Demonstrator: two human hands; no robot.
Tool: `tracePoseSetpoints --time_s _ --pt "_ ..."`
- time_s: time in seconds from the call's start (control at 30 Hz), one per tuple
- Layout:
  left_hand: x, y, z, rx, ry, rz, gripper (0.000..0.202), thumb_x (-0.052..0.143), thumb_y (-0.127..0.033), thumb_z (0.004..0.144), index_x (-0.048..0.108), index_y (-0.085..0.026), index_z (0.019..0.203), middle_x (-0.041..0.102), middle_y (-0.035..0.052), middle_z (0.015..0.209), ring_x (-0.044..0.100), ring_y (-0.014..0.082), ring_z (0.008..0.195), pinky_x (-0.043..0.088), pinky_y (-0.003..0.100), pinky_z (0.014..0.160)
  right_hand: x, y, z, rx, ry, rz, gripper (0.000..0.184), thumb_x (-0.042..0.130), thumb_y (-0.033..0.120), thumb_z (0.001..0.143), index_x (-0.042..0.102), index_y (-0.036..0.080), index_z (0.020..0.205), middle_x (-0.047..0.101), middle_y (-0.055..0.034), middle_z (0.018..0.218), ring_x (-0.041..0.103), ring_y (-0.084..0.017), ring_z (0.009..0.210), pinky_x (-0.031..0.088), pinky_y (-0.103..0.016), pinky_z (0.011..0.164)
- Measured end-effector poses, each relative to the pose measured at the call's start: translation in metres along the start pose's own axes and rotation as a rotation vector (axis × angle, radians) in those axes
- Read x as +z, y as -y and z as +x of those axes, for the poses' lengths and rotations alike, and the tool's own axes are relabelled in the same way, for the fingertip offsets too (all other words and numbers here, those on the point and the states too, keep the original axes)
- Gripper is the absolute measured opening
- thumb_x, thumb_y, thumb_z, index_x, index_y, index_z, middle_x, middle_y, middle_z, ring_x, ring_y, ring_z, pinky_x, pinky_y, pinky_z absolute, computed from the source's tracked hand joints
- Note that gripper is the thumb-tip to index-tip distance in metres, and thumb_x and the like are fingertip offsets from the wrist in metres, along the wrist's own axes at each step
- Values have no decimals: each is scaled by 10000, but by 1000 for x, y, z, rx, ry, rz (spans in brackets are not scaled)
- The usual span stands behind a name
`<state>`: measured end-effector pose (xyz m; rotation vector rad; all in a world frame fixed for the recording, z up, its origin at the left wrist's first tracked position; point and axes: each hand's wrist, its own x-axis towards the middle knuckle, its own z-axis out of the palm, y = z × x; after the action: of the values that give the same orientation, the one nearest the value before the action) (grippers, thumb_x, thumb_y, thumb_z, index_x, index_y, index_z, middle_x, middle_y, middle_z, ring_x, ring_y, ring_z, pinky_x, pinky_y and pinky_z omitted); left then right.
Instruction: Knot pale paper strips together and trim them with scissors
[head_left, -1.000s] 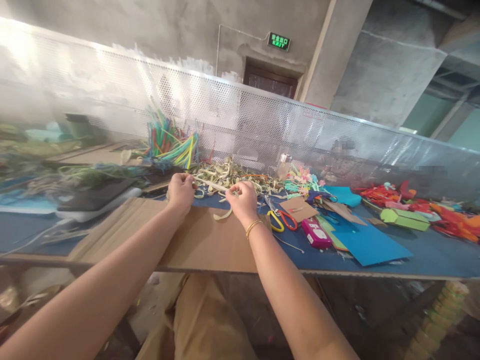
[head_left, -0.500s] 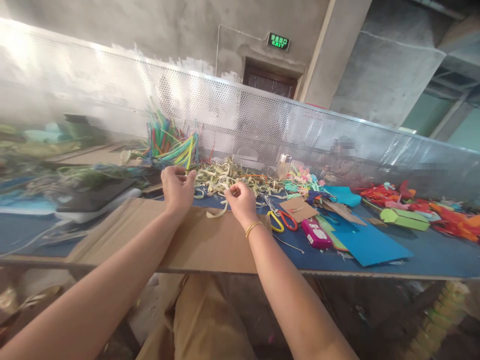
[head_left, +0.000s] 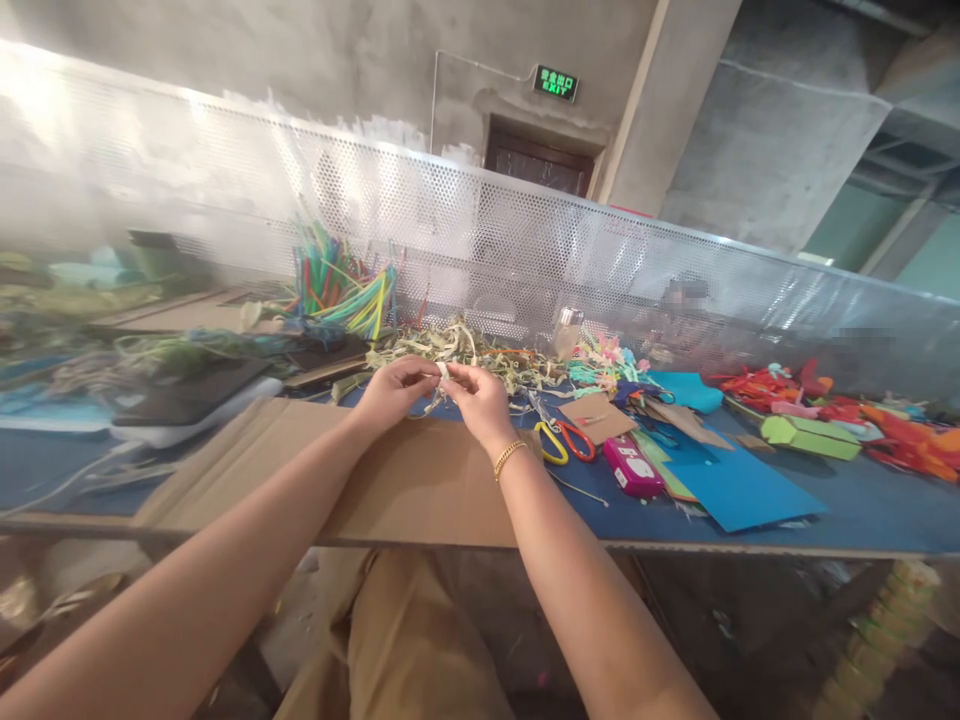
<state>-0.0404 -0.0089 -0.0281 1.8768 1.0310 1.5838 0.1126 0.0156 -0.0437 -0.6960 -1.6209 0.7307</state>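
My left hand (head_left: pixel 397 392) and my right hand (head_left: pixel 482 402) meet above the far edge of a flat cardboard sheet (head_left: pixel 427 490). Both pinch a narrow pale strip (head_left: pixel 442 371), its middle caught between the fingertips. One end of the strip seems to arch up behind the fingers; its material is too blurred to tell. Just beyond lies a tangled heap of pale greenish strips (head_left: pixel 517 372), partly covered by my hands. A gold chain bracelet (head_left: pixel 508 459) circles my right wrist.
Right of the cardboard lie scissors (head_left: pixel 564 442) with yellow and red handles, a magenta box (head_left: pixel 632 467) and blue sheets (head_left: pixel 739 485). Colourful pipe cleaners (head_left: pixel 345 285) stand at the back left. A clear jar (head_left: pixel 568 330) stands near the perforated metal panel (head_left: pixel 420 215).
My left hand has moved right and down to meet the right hand, and now pinches the strip too. The strip's hanging end has lifted off the cardboard.
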Motion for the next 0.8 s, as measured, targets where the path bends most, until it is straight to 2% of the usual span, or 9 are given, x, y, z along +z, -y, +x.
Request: tracePoseSetpoints --time_s 0.07,0.17,0.3,0.4,0.57,0.7,0.8 --pt "-1 -1 0 -5 12 -3 266 690 -408 684 693 -161 781 628 70 892 563 145 658 475 289 632 0 1 0 -14 20 -45 315 629 215 775 678 194 1086 728 -51 1046 698 -159 896 560 -280 805" --pt "-1 0 0 -69 23 -17 231 688 -374 679 675 -160 765 603 35 740 527 126 593 422 256 557 -2 4 -1 -20 31 -115 409 521 81 770 666 196 1135 708 -41 1114 684 -144 960 543 -267 858" --pt "-1 1 -3 -207 32 -49 270 672 -372 695 659 -160 862 569 -4 557 475 113 480 353 238 481 -7 9 -2 -86 4 -271 404 465 66 805 676 201 1122 697 -38 1144 655 -141 1048 492 -285 961" --pt "0 -1 -4 -237 46 -110 322 695 -374 670 637 -171 913 593 -4 583 513 120 491 359 232 472 -8 10 -3 -130 -7 -355 362 479 85 827 686 203 1100 700 -46 1136 657 -153 1048 493 -295 959" --pt "4 -2 -5 -232 149 -173 349 740 -418 648 617 -177 867 643 24 714 535 116 542 375 219 466 -7 7 -2 -169 15 -418 343 483 86 836 699 206 1074 715 -50 1094 667 -169 1032 498 -302 947" --pt "4 -5 -5 -211 138 -202 342 736 -435 662 642 -168 853 646 25 748 553 119 592 421 233 539 -6 6 -2 -196 6 -454 326 477 105 854 704 190 1071 720 -65 1073 671 -178 1012 503 -304 931" --pt "3 -6 -6 -240 120 -196 338 731 -429 670 649 -165 865 620 6 682 491 93 506 340 218 473 -7 6 -2 -214 18 -499 344 452 95 860 707 197 1067 721 -60 1067 673 -173 996 502 -302 929"
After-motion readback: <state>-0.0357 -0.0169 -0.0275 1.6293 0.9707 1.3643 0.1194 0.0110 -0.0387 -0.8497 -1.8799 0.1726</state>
